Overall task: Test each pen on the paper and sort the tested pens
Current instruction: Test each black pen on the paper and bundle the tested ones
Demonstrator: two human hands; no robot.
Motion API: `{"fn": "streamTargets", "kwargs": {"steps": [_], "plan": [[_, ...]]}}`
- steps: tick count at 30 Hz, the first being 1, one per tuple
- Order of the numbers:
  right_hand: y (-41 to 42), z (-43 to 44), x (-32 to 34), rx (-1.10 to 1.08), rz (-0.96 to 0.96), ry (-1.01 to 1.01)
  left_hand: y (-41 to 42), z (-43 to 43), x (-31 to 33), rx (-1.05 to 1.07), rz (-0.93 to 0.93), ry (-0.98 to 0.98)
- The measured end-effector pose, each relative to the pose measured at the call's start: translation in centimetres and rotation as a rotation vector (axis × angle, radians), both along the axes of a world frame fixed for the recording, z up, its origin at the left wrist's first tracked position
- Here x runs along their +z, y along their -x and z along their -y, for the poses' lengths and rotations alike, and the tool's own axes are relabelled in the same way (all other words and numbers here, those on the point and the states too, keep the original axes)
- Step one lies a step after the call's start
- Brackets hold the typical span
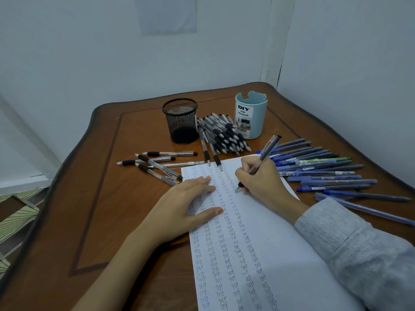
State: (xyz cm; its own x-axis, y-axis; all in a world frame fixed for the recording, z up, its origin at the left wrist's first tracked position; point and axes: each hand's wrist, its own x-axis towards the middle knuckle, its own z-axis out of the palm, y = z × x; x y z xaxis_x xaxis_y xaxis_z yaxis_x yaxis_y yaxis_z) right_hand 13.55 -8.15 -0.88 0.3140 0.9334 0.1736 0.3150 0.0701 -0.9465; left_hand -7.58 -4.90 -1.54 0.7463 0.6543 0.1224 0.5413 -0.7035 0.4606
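Grip confirmed: the right hand (260, 181) pinches a clear-barrelled pen (266, 152) between thumb and fingers. The barrel tilts toward the upper right, and the tip touches the paper (283, 234) at mid-frame. The left hand (179, 207) lies flat with its fingers straight and released. It presses on the sheet's left edge and holds nothing. A grey sleeve (359, 254) covers the right forearm at lower right.

The paper runs from the frame's centre to the bottom edge on a brown wooden table (107, 198). Columns of the handwritten word "test" fill its left part, and its right part is blank.

Left of the sheet's top corner, a handful of loose black-grip pens (157, 163) lie scattered. Above its top edge sits a dense pile of black-grip pens (224, 135), two of them reaching onto the paper. The pile lies between a black mesh cup (180, 122) and a light blue desk organizer (251, 117), both upright. Blue pens (325, 172) lie fanned at the right of the frame.
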Motion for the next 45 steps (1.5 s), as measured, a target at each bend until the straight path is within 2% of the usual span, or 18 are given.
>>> {"fn": "streamTargets", "kwargs": {"steps": [36,45], "plan": [[-0.48,-0.09,-0.1,0.022,-0.075,-0.038,0.01,0.14,0.12,0.0,-0.009,0.002],[-0.53,-0.19,-0.24,0.025,-0.038,-0.015,0.06,0.03,0.06,-0.004,-0.004,0.0]]}}
